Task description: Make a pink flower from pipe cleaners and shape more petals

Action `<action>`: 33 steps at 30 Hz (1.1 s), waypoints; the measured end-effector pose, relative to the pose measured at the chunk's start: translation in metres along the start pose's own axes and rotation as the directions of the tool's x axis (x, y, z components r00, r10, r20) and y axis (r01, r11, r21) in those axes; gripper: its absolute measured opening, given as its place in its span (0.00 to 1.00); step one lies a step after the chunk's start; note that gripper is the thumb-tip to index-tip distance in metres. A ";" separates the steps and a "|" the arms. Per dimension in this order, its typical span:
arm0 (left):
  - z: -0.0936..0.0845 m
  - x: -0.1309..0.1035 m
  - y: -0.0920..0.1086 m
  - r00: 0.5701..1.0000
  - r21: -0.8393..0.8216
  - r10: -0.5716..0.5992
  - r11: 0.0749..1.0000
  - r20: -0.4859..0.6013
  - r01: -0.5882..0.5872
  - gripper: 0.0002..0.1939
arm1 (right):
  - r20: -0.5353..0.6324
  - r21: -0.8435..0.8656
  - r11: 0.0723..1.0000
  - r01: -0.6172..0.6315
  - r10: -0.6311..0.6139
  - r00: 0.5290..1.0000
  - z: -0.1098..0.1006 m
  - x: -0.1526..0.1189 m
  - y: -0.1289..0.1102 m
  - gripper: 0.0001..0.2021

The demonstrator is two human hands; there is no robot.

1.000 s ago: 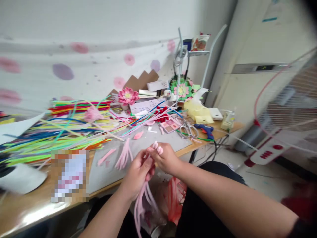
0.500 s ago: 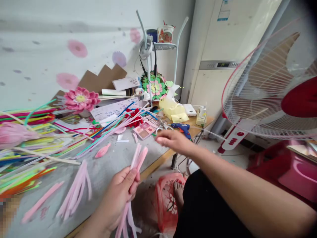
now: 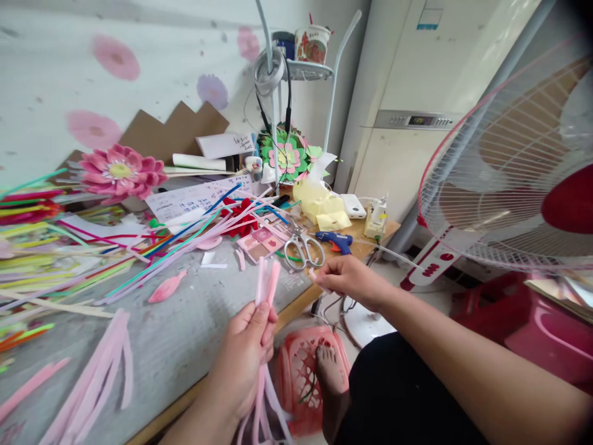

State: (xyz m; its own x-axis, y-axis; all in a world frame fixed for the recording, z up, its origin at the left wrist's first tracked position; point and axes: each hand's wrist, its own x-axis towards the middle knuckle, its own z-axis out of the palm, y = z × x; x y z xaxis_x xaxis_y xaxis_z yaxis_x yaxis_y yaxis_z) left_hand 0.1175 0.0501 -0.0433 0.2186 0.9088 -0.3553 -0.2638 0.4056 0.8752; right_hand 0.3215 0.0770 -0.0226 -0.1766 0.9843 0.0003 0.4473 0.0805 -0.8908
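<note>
My left hand [image 3: 250, 340] is closed round a bundle of pink and pale pink pipe cleaners [image 3: 266, 281]; their short ends stick up above the fist and the long ends hang below it. My right hand [image 3: 347, 279] pinches a small pale pink piece [image 3: 313, 274] at the table's edge, too small to name surely. Just left of that hand lie silver scissors [image 3: 304, 250], apart from it. A blue glue gun [image 3: 334, 241] rests behind it. Another bunch of pale pink pipe cleaners [image 3: 95, 377] lies at the front left, and a pink petal [image 3: 167, 287] sits mid-table.
Loose coloured pipe cleaners [image 3: 50, 259] cover the table's left side. A pink flower [image 3: 121, 173] and a green-pink flower [image 3: 286, 157] stand at the back. An eyeshadow palette [image 3: 262, 242] is near the scissors. A fan [image 3: 500, 161] stands right, a red plastic stool [image 3: 296, 358] below.
My right hand has drawn back toward the table edge and now pinches a small pale piece. The scissors have come into full view. The left hand keeps its bundle; the view has shifted right.
</note>
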 end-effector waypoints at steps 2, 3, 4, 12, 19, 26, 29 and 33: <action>0.005 -0.002 -0.003 1.000 -0.036 0.014 0.999 0.007 -0.013 0.17 | -0.024 0.368 0.929 0.043 -0.036 0.999 0.009 -0.004 -0.011 0.11; 0.008 -0.003 -0.004 1.000 -0.057 0.022 0.998 0.009 -0.021 0.17 | -0.050 0.499 0.864 0.067 -0.048 0.998 0.015 -0.005 -0.017 0.12; 0.011 -0.005 -0.005 0.999 -0.077 0.031 0.997 0.008 -0.030 0.17 | -0.079 0.572 0.815 0.090 -0.055 0.995 0.022 -0.005 -0.021 0.12; 0.021 -0.015 -0.004 0.985 -0.136 0.156 0.977 -0.077 -0.165 0.15 | -0.262 0.450 0.862 0.232 -0.121 0.957 0.069 0.000 -0.041 0.11; 0.019 -0.026 0.004 0.978 -0.170 0.185 0.965 -0.102 -0.200 0.14 | -0.332 0.300 0.905 0.302 -0.197 0.922 0.091 -0.004 -0.045 0.07; 0.016 -0.032 0.009 0.981 -0.197 0.155 0.964 -0.121 -0.176 0.15 | -0.349 0.298 0.906 0.300 -0.189 0.918 0.095 -0.008 -0.057 0.07; 0.015 -0.033 0.012 0.979 -0.207 0.154 0.962 -0.131 -0.179 0.16 | -0.344 0.344 0.891 0.296 -0.174 0.923 0.098 -0.008 -0.057 0.07; 0.012 -0.033 0.013 0.979 -0.186 0.163 0.965 -0.122 -0.183 0.17 | -0.343 0.383 0.874 0.298 -0.164 0.925 0.102 -0.005 -0.057 0.07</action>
State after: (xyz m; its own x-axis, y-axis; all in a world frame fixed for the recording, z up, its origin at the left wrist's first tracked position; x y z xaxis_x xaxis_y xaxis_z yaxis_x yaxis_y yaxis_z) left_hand 0.1184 0.0246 -0.0165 0.0570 0.9677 -0.2456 -0.4696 0.2431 0.8487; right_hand 0.2072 0.0510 -0.0180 0.0642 0.9510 0.3026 0.0027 0.3030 -0.9530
